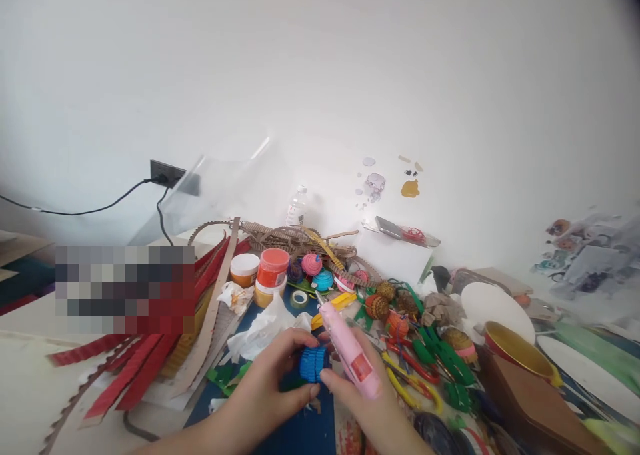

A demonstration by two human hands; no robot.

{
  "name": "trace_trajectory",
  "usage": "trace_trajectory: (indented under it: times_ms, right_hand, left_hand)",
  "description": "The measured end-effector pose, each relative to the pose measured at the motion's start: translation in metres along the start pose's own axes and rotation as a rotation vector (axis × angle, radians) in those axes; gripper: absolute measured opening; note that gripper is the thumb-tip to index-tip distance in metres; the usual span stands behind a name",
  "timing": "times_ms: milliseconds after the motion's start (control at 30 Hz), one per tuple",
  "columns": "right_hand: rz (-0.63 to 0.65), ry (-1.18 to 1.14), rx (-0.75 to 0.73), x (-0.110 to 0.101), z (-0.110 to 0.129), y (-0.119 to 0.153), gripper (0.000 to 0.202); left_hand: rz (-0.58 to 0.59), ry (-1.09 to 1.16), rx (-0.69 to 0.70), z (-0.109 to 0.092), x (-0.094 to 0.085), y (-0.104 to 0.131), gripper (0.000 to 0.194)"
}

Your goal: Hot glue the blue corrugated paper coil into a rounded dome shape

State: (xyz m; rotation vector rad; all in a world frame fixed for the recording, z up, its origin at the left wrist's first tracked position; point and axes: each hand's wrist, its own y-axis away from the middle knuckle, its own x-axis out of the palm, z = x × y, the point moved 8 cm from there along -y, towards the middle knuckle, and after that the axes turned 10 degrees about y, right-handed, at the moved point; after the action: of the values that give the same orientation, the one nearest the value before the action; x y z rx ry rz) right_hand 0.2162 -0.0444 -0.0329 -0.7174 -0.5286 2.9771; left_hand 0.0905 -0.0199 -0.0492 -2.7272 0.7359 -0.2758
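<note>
A small coiled roll of blue corrugated paper (313, 364) sits between my two hands, above the dark blue mat (317, 425). My left hand (277, 365) curls round its left side, fingers at the back and thumb below. With its thumb, my right hand (353, 385) touches the roll's right edge. A pink hot glue gun (349, 345) lies in the same hand, between thumb and fingers, its nozzle pointing up and left. Its handle is hidden. Crumpled white tissue (267, 328) lies just beyond my left hand.
Paint jars (273, 268), a roll of tape (299, 300) and coiled paper balls (311, 264) stand behind my hands. Red paper strips (145, 368) spread at left. Yellow-handled scissors (413, 385), green pieces (445, 355) and a brown box (535, 402) crowd the right side.
</note>
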Motion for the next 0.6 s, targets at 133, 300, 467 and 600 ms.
trace_trajectory:
  times_ms: [133,300,467,600]
  right_hand:
    - [-0.061,0.023,0.019,-0.003,-0.008,0.001,0.032]
    - [-0.086,-0.022,-0.001,-0.004,-0.007,0.003,0.027]
    - [-0.045,0.038,-0.022,-0.005,0.007,0.002,0.029]
    - [-0.013,0.039,-0.025,-0.003,0.012,0.001,0.034]
  left_hand:
    - [-0.017,-0.025,0.001,-0.001,-0.003,0.0,0.028]
    - [-0.008,-0.033,-0.044,0.001,-0.003,0.001,0.036]
    - [0.043,0.165,-0.135,0.014,0.002,0.0,0.038]
    - [0.036,0.192,-0.12,0.015,0.003,-0.001,0.036]
